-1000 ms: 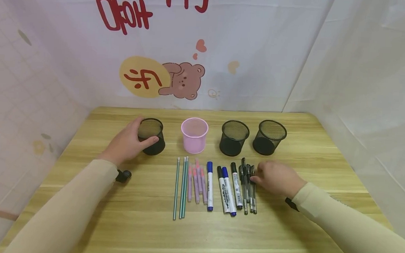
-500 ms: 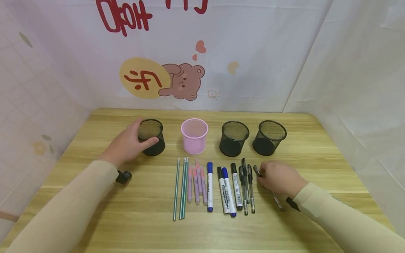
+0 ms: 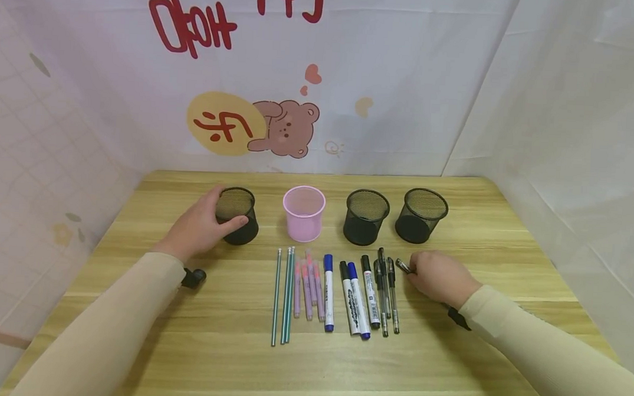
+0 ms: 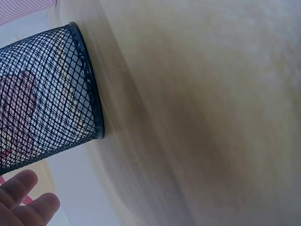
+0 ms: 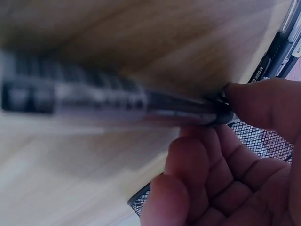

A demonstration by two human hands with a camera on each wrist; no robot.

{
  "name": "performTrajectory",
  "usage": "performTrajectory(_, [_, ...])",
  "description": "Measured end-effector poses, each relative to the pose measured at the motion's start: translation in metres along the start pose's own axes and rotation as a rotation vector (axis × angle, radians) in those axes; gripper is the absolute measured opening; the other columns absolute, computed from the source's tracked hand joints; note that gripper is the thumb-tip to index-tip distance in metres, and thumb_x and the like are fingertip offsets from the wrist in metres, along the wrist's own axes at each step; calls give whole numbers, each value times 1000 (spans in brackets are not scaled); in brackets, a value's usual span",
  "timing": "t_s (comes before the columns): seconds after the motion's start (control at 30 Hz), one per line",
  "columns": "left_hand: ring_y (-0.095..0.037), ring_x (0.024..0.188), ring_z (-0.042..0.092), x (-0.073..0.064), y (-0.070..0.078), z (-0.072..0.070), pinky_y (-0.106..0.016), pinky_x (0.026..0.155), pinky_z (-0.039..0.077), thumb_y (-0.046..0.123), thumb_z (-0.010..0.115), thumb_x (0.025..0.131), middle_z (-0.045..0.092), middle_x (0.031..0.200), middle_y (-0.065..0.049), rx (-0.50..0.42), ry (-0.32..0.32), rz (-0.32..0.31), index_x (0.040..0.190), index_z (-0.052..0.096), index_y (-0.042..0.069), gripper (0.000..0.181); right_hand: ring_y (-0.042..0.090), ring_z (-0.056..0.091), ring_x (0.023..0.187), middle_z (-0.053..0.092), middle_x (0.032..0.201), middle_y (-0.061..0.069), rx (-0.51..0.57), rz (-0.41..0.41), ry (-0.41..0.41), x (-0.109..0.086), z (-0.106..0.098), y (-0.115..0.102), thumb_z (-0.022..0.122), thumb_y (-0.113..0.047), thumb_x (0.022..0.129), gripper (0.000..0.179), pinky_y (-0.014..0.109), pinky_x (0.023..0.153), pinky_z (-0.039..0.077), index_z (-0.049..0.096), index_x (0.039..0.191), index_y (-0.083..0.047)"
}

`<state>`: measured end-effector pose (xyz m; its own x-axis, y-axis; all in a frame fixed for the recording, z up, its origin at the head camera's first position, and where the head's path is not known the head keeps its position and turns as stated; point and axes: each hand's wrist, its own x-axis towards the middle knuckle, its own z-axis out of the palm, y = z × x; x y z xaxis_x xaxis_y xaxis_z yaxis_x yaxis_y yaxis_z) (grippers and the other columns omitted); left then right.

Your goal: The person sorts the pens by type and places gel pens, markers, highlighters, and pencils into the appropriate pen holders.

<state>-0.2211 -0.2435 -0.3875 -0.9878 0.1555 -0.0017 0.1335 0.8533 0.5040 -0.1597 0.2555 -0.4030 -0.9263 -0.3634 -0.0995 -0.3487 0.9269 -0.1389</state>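
My left hand (image 3: 196,225) curls round a black mesh pen holder (image 3: 235,215) at the far left of the row, thumb across its front. In the left wrist view, fingertips (image 4: 40,207) show beside the mesh wall. Between thumb and fingers, my right hand (image 3: 441,278) pinches a clear gel pen with a black cap (image 5: 136,101). One end of that pen sticks out left of the hand in the head view; the hand hides the rest. Left of this hand lie other black gel pens (image 3: 384,289) on the table.
A pink mesh pen holder (image 3: 303,221) and two black ones, a middle one (image 3: 365,224) and a right one (image 3: 418,223), stand along the back. On the wooden table (image 3: 309,375) lie green pencils (image 3: 286,297), pink-lilac highlighters (image 3: 307,289) and blue and black markers (image 3: 352,300).
My right hand has drawn one gel pen away from the group, to the right. Its lower end, visible half a second ago, is now hidden behind the hand. The left hand stays put.
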Motion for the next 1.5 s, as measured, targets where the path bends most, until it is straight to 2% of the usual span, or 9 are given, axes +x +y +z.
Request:
performTrajectory(0.2, [-45,156,31,-1,1,0,-66,124,29,89,50,86,28,172,-20,1,-4,-5,169,14,10,120,12,52,61,62,71,-2,55,22,12,2,-3,3,71,-16,93,10,29,53,44,71,86,-9])
performTrajectory(0.37, [-46,157,30,1,0,-1,-66,124,28,89,51,87,27,172,-21,5,-2,-4,169,14,9,120,13,53,64,64,74,-2,90,18,74,5,-12,-1,71,-17,94,11,31,58,45,72,94,-7])
performTrajectory(0.83, [-45,154,36,4,-3,3,-67,122,32,86,54,88,34,169,-21,-3,4,4,168,18,10,117,11,48,68,58,76,-2,142,-169,295,12,-33,-30,73,-16,91,5,29,62,40,69,94,-13])
performTrajectory(1.2, [-45,155,34,3,-4,2,-67,123,31,91,51,84,31,170,-20,-13,-8,-10,169,15,10,123,19,63,81,68,89,-1,293,-273,376,25,-45,-70,74,-13,93,8,36,74,55,72,101,-12])
performTrajectory(1.37, [-46,156,32,3,-3,2,-67,123,29,92,50,84,29,171,-21,-11,-12,-12,169,14,9,124,21,64,80,69,90,1,342,-331,425,35,-48,-89,75,-12,93,9,35,73,54,72,101,-10])
performTrajectory(1.5, [-45,156,32,3,-2,2,-67,123,30,91,51,85,29,171,-20,-9,-7,-17,169,14,10,123,17,64,81,71,93,3,387,-383,476,44,-53,-103,74,-12,93,8,36,73,57,72,101,-9])
